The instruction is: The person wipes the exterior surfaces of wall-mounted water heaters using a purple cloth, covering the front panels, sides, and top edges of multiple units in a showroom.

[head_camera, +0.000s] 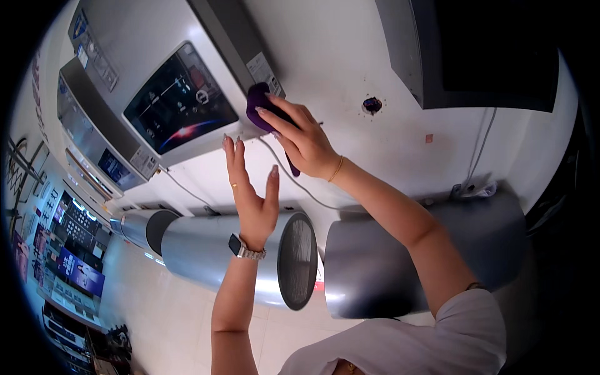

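My right hand [304,140] holds a folded purple cloth [262,105] against the lower edge of a wall-mounted grey metal appliance [206,28], beside a label on its side. A strip of the cloth hangs below my palm. My left hand [253,197] is raised with its fingers apart and holds nothing; its fingertips are near the appliance's bottom edge, and I cannot tell whether they touch it. A dark glossy panel [180,98] is set in the appliance's front. My left wrist bears a watch, my right a thin bracelet.
Silver cylindrical tanks [225,253] and a darker cylinder [370,267] lie along the wall below. A second wall unit [93,126] hangs at left, a dark box [492,51] at upper right. A cable [300,183] droops behind my hands. The wall has a ragged hole [372,105].
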{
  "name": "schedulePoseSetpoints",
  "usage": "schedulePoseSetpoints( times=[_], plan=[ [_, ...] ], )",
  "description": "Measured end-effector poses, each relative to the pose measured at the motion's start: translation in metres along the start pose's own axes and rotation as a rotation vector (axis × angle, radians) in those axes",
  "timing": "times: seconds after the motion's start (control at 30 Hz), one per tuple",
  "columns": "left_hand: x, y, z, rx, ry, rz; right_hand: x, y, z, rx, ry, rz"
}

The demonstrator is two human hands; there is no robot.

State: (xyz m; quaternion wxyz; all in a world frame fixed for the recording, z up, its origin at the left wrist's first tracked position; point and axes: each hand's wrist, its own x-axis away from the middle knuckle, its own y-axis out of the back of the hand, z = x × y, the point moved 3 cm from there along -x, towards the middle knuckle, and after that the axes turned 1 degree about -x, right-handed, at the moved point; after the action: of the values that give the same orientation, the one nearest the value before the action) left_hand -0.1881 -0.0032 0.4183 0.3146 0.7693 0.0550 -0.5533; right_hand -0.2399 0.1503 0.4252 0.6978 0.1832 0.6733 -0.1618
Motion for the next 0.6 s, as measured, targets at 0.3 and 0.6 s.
schedulePoseSetpoints(
  times=[0.3, 0.6],
  plan=[
    [-0.010, -0.025, 0.018, -0.288, -0.152, 0.071, 0.009, -0.013, -0.069, -0.174, -0.352, -0.052],
    [-0.005, -0.022, 0.038, -0.402, -0.187, 0.101, -0.003, -0.005, -0.005, -0.130, -0.162, -0.023]
  ],
)
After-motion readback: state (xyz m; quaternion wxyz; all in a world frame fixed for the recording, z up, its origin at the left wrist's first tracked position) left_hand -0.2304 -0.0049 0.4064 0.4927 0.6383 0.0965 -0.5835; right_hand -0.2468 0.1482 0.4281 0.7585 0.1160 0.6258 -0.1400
